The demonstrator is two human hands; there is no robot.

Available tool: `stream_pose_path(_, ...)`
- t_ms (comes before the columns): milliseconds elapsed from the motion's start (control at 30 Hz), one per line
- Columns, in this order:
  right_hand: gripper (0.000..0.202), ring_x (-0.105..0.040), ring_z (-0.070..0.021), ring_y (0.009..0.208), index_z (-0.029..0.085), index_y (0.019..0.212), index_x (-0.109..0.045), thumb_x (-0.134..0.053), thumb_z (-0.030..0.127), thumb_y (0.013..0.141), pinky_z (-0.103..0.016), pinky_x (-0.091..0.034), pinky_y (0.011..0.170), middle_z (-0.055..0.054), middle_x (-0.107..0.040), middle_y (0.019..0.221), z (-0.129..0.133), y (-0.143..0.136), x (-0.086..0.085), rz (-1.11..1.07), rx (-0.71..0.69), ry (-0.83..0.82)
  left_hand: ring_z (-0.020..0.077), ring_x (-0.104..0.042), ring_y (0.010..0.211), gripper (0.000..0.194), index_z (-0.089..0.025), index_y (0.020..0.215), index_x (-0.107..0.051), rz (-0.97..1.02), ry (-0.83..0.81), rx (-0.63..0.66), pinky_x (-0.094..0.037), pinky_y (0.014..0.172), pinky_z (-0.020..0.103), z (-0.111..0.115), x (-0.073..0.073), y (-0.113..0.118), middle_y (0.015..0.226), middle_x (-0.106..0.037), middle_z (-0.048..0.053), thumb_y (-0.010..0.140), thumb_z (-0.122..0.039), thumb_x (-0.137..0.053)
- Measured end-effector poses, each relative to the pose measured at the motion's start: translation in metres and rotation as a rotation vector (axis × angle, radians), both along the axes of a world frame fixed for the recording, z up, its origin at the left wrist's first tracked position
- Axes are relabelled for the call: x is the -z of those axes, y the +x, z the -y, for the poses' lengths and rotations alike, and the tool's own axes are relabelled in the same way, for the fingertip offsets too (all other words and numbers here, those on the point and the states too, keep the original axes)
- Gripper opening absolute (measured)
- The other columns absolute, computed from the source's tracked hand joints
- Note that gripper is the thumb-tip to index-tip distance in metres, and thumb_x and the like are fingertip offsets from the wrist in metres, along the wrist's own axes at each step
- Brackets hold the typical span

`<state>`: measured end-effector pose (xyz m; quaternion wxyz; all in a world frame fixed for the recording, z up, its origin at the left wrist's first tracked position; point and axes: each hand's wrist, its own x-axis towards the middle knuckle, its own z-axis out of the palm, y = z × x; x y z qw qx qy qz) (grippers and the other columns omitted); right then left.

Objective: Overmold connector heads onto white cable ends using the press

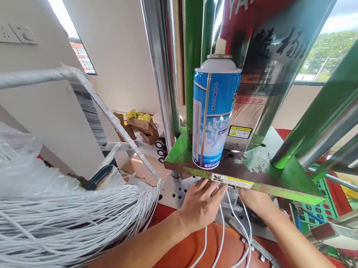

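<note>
My left hand [202, 204] reaches up under the front edge of a green machine plate [269, 169]. Its fingers are bent, and the plate hides their tips and whatever they grip. To its right, my right hand [254, 200] also reaches under the plate, its fingers mostly out of sight. Several thin white cables [246, 246] come down between the hands and loop over the reddish-brown table [225, 263]. On the plate, just above my left hand, stands a blue and white spray can [213, 116] with a pale nozzle.
A large bundle of white cables [89, 223] hangs over a wrapped rack [112, 119] on the left. Green and chrome columns [301, 118] rise from the plate. A metal rail [256, 248] lies near my right forearm. Cardboard boxes [142, 129] stand behind.
</note>
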<state>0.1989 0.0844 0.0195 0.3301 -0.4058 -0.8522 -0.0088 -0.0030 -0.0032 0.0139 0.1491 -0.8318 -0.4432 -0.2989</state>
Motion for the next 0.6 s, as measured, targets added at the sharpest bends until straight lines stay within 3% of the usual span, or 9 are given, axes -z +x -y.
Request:
stream_pose_path(100,0.040,-0.065,-0.0290,0.111,0.016,0.132,-0.065,-0.039,0.019,0.102,-0.045,-0.051,0.097,-0.014,-0.072,0.120,0.040,-0.007,0.006,0.095,-0.058,-0.019,0.0307,-0.061,0.121,0.034,-0.018,0.132,-0.062,0.030,-0.035,-0.118,-0.048,0.108,0.052,0.003,0.004,0.004,0.126,-0.069,0.013,0.100,-0.031,-0.056)
stream_pose_path(233,0.052,-0.056,-0.0320,0.127,0.014,0.147,-0.052,-0.042,0.009,0.096,-0.053,-0.038,0.108,-0.015,-0.064,0.140,0.074,-0.016,0.012,0.252,0.014,0.043,0.0302,-0.057,0.127,0.034,-0.017,0.127,-0.063,0.009,-0.089,-0.097,-0.040,0.117,0.054,0.005,0.011,0.010,0.129,-0.068,0.012,0.096,-0.030,-0.060)
stream_pose_path(333,0.051,-0.058,-0.0317,0.123,0.014,0.146,-0.053,-0.043,0.009,0.096,-0.055,-0.036,0.109,-0.015,-0.066,0.136,0.078,-0.023,0.012,0.306,0.071,0.056,0.0307,-0.056,0.129,0.039,-0.017,0.133,-0.059,0.026,-0.111,-0.117,-0.037,0.118,0.056,0.006,0.012,0.011,0.133,-0.067,0.012,0.094,-0.024,-0.058)
stream_pose_path(433,0.046,-0.062,-0.0324,0.114,0.012,0.140,-0.058,-0.045,0.009,0.096,-0.052,-0.042,0.103,-0.016,-0.070,0.128,0.076,-0.029,0.009,0.322,0.115,0.057,0.0332,-0.052,0.134,0.050,-0.016,0.140,-0.054,0.050,-0.136,-0.120,-0.032,0.121,0.059,0.007,0.011,0.013,0.140,-0.063,0.013,0.091,-0.022,-0.060)
stream_pose_path(600,0.040,-0.067,-0.0288,0.104,0.012,0.127,-0.064,-0.044,0.006,0.093,-0.042,-0.050,0.094,-0.014,-0.073,0.115,0.065,-0.025,0.002,0.173,0.055,-0.023,0.0361,-0.052,0.134,0.057,-0.016,0.145,-0.049,0.102,-0.152,-0.163,-0.033,0.120,0.062,0.004,0.008,0.012,0.139,-0.063,0.016,0.091,-0.029,-0.063)
